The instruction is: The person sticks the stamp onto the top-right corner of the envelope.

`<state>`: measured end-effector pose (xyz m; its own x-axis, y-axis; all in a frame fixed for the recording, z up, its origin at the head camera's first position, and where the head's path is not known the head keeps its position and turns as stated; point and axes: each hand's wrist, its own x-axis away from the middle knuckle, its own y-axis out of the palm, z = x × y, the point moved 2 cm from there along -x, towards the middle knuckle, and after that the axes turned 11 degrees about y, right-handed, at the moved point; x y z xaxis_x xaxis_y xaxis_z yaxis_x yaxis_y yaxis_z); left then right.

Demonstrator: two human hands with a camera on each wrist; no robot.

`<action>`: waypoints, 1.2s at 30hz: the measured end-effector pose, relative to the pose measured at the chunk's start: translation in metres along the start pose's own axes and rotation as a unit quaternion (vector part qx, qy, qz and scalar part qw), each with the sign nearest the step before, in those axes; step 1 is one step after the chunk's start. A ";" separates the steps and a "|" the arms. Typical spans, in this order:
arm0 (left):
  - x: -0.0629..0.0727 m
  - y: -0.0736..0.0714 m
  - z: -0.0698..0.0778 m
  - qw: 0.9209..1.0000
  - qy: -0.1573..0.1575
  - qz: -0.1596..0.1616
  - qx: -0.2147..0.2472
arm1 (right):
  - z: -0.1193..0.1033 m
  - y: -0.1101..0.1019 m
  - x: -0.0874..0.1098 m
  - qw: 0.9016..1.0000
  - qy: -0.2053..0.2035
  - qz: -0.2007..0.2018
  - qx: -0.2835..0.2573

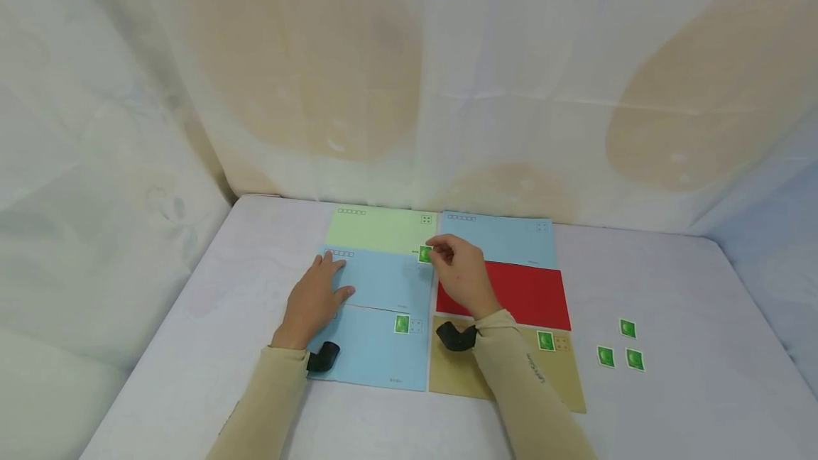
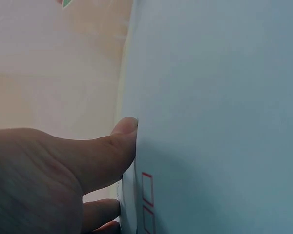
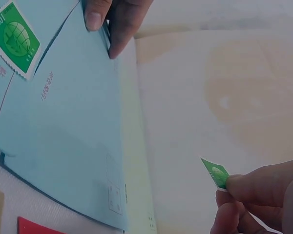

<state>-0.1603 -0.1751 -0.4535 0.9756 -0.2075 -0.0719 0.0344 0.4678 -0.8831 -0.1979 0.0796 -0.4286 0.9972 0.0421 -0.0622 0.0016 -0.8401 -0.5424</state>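
My right hand (image 1: pixel 464 272) pinches a green postage stamp (image 1: pixel 424 254) between thumb and fingertips. It hovers over the upper right corner of the middle blue envelope (image 1: pixel 383 282), and the right wrist view shows the stamp (image 3: pixel 217 174) in the air, apart from the paper. Fingers spread, my left hand (image 1: pixel 313 304) rests on that envelope's left part; its thumb lies on the paper edge in the left wrist view. Below is another blue envelope (image 1: pixel 371 353) bearing a green stamp (image 1: pixel 402 324) beside its printed box.
A pale green envelope (image 1: pixel 377 227) lies at the back left, partly covered. On the right are a blue envelope (image 1: pixel 505 240), a red envelope (image 1: pixel 527 293) and a tan envelope (image 1: pixel 460 371) with a stamp (image 1: pixel 545 341). Loose stamps (image 1: pixel 606 356) lie farther right on the white table (image 1: pixel 677 289).
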 end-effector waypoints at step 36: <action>0.002 -0.002 0.001 1.000 0.001 0.002 0.001 | 0.001 0.030 -0.011 0.999 0.040 -0.007 -0.005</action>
<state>-0.1579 -0.1752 -0.4517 0.9751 -0.2082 -0.0758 0.0318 0.4700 -0.8821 -0.2084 0.0544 -0.4454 0.9999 0.0104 0.0135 0.0160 -0.8456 -0.5336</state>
